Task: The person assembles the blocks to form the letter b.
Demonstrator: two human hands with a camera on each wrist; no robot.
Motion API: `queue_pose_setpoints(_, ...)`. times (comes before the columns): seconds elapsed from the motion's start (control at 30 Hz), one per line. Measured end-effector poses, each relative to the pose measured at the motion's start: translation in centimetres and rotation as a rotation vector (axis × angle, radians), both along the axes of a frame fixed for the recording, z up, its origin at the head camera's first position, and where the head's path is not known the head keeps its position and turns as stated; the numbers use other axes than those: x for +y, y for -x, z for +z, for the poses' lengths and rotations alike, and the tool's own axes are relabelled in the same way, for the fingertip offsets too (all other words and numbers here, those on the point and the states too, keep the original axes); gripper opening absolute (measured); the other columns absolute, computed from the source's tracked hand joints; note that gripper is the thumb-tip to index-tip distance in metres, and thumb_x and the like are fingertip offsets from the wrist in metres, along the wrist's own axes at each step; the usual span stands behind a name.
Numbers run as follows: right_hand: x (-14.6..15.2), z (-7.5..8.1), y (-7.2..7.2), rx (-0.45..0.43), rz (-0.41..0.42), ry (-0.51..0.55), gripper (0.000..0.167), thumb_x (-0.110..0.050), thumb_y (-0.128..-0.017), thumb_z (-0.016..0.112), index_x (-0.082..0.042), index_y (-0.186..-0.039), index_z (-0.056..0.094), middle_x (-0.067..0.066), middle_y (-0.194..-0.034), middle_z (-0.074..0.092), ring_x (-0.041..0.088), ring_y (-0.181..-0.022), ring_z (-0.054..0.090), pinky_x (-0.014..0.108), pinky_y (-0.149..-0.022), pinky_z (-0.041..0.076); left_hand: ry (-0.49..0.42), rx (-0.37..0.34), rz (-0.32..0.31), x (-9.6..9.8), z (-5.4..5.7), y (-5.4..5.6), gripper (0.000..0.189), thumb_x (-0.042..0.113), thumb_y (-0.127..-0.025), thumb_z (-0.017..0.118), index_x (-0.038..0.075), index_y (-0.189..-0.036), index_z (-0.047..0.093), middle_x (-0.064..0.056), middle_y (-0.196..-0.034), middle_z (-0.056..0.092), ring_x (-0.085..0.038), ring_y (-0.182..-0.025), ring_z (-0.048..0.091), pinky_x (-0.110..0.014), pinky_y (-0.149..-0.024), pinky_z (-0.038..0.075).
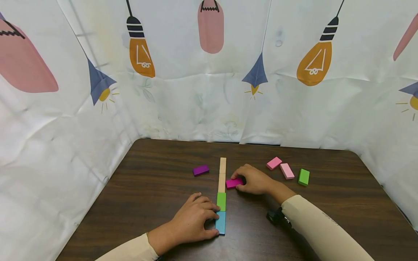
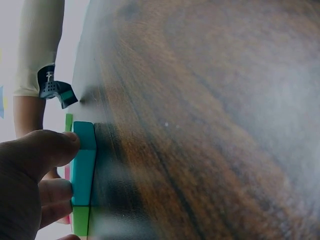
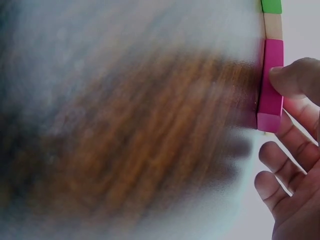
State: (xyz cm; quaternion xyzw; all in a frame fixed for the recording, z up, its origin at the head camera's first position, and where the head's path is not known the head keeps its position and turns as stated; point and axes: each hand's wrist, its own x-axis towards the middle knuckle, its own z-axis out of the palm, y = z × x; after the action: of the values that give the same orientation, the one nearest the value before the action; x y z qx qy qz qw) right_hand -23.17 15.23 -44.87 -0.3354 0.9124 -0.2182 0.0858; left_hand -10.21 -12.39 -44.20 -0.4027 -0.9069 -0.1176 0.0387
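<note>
A straight row runs away from me: a blue block (image 1: 220, 223) nearest, then a green block (image 1: 221, 201), then two pale wooden blocks (image 1: 222, 182). My left hand (image 1: 196, 219) rests along the row's left side, thumb and fingertips touching the blue block and the green one's near end. On the row's right side, my right hand (image 1: 256, 180) pinches a magenta block (image 3: 272, 92) between thumb and fingers. That block lies crosswise on the table, its left end against or very near the nearer wooden block; its other fingers are spread in the right wrist view.
A purple block (image 1: 200, 170) lies left of the row on the dark wooden table (image 1: 147, 188). Off to the right are two pink blocks (image 1: 287, 171) and another green block (image 1: 303, 177). White patterned sheeting (image 1: 196, 101) hangs behind and beside the table.
</note>
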Motion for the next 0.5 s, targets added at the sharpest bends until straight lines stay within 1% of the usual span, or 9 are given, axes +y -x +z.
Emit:
queue_pose_setpoints(0.2, -0.1, 0.1, 0.0, -0.008, 0.002, 0.005, 0.028, -0.026, -0.089, 0.078, -0.023, -0.115, 0.071, -0.014, -0.107, 0.063, 0.013, -0.106, 0.051, 0.037, -0.093, 0.049, -0.005, 0.003, -0.002, 0.0, 0.0, 0.0, 0.033, 0.051, -0.086, 0.078, 0.026, -0.106, 0.081, 0.014, -0.123, 0.068, -0.012, -0.117, 0.058, -0.057, -0.108, 0.039)
queue_pose_setpoints(0.3, 0.1, 0.3, 0.0, -0.016, -0.004, 0.017, 0.029, -0.026, -0.089, 0.078, -0.023, -0.117, 0.071, -0.013, -0.110, 0.064, 0.014, -0.110, 0.051, 0.039, -0.096, 0.048, -0.006, 0.005, -0.002, 0.0, -0.1, 0.0, 0.033, 0.051, -0.086, 0.078, 0.026, -0.106, 0.081, 0.014, -0.123, 0.068, -0.012, -0.117, 0.058, -0.057, -0.108, 0.039)
queue_pose_setpoints(0.43, 0.9, 0.8, 0.0, -0.029, -0.035, 0.018, 0.032, -0.026, -0.089, 0.078, -0.022, -0.119, 0.070, -0.012, -0.116, 0.065, 0.016, -0.116, 0.051, 0.041, -0.101, 0.046, -0.006, 0.010, -0.003, -0.1, -0.2, 0.0, 0.033, 0.052, -0.086, 0.078, 0.026, -0.106, 0.081, 0.014, -0.123, 0.068, -0.012, -0.117, 0.058, -0.057, -0.108, 0.039)
queue_pose_setpoints(0.5, 1.4, 1.1, -0.1, -0.030, -0.056, 0.020, 0.033, -0.025, -0.089, 0.078, -0.022, -0.120, 0.070, -0.011, -0.117, 0.065, 0.017, -0.118, 0.051, 0.043, -0.102, 0.047, -0.006, 0.011, -0.002, -0.1, -0.2, 0.0, 0.033, 0.052, -0.086, 0.078, 0.026, -0.107, 0.081, 0.014, -0.123, 0.069, -0.012, -0.117, 0.058, -0.056, -0.108, 0.039)
